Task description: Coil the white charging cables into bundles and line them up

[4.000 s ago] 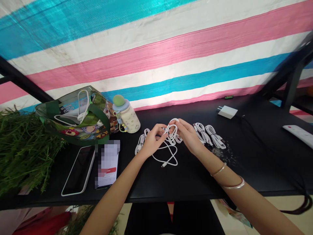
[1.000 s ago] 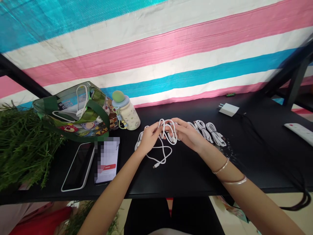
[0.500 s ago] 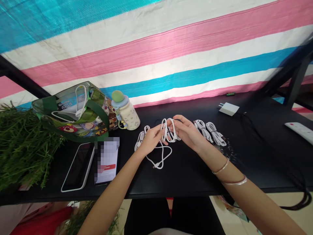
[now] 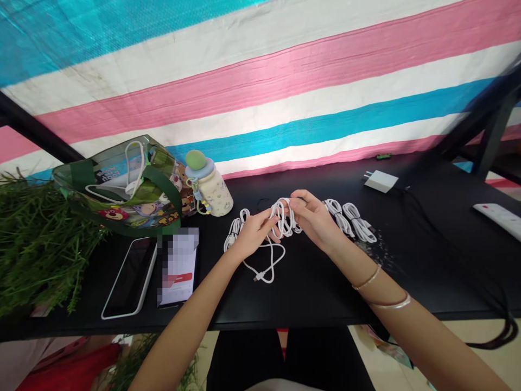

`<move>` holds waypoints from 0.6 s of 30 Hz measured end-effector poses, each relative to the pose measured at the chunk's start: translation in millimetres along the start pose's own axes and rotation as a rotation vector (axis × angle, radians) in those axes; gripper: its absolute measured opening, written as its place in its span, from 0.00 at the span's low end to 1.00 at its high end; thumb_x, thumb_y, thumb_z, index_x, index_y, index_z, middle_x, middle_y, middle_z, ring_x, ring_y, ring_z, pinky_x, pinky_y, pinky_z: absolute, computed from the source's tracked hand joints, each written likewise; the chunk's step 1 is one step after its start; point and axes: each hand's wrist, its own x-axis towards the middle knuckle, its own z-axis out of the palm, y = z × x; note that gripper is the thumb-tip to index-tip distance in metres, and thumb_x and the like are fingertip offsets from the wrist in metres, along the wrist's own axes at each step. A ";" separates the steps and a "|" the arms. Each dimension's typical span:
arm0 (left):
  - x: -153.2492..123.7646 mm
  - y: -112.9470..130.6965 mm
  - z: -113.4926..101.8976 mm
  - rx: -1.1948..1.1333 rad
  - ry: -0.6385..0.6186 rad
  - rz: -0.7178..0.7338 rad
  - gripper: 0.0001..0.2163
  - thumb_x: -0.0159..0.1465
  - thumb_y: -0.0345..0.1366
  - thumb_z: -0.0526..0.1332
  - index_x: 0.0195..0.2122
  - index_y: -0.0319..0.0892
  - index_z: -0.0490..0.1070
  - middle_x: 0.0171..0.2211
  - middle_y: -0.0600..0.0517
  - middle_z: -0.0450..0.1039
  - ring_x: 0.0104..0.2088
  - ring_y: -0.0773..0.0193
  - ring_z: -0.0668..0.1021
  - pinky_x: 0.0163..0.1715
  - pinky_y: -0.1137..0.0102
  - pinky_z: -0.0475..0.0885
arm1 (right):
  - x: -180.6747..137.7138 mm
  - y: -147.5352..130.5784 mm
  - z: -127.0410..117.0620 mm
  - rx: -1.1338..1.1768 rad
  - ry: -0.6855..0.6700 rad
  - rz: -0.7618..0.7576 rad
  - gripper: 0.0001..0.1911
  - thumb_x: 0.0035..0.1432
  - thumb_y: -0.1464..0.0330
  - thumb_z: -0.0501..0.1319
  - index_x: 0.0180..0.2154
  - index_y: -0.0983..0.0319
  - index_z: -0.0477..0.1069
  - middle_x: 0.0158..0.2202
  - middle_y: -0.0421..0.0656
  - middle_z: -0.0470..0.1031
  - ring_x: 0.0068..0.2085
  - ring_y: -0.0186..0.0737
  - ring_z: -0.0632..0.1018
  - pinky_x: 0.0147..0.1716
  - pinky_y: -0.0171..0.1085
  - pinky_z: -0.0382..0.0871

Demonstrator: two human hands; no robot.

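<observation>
A white charging cable (image 4: 285, 218), looped into a loose coil, is held between my hands above the black table. My left hand (image 4: 255, 232) grips the coil's left side, fingers closed round the loops. My right hand (image 4: 312, 218) pinches the cable on the right side. One end with its connector (image 4: 260, 276) trails in a loop on the table below my left hand. Tied white cable bundles (image 4: 359, 222) lie right of my right hand, and another bundle (image 4: 233, 231) lies left of my left hand. Part of a further bundle shows behind the coil.
A patterned bottle (image 4: 214, 193) and a clear green-handled bag (image 4: 134, 195) stand at the left. Two phones (image 4: 132, 277) lie before them, beside a green plant (image 4: 44, 244). A white charger (image 4: 381, 181), black cords and a white remote (image 4: 500, 220) lie at the right.
The loops in my hands have drawn closer together, and my right hand has shifted slightly. A thin black tie behind the coil now shows more clearly.
</observation>
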 end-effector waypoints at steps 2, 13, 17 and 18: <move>-0.3 0.0 0.5 0.006 0.008 0.005 0.12 0.65 0.39 0.54 0.43 0.38 0.71 0.23 0.54 0.75 0.22 0.64 0.81 0.23 0.76 0.71 | -1.0 -0.8 1.8 0.023 0.006 0.012 0.21 0.36 0.57 0.72 0.30 0.55 0.66 0.24 0.34 0.74 0.29 0.34 0.76 0.32 0.35 0.70; -4.4 13.5 -0.3 0.530 0.074 -0.069 0.17 0.68 0.37 0.46 0.37 0.43 0.74 0.24 0.53 0.79 0.31 0.57 0.80 0.34 0.69 0.68 | -5.9 -4.2 6.4 -0.146 -0.001 -0.075 0.20 0.40 0.55 0.71 0.29 0.57 0.66 0.23 0.36 0.76 0.31 0.37 0.78 0.38 0.39 0.70; -4.2 17.2 0.5 0.620 0.051 -0.103 0.18 0.69 0.37 0.43 0.41 0.43 0.74 0.28 0.52 0.80 0.34 0.57 0.80 0.36 0.68 0.68 | -5.9 -0.9 6.4 -0.134 -0.018 -0.109 0.22 0.39 0.52 0.71 0.31 0.57 0.66 0.23 0.36 0.77 0.27 0.35 0.76 0.33 0.37 0.70; -4.1 17.6 0.8 0.624 0.042 -0.110 0.18 0.69 0.37 0.43 0.42 0.43 0.73 0.28 0.52 0.80 0.34 0.57 0.80 0.37 0.68 0.68 | -6.0 -0.3 6.5 -0.136 -0.033 -0.118 0.23 0.39 0.51 0.70 0.31 0.57 0.66 0.23 0.35 0.76 0.25 0.35 0.75 0.31 0.37 0.70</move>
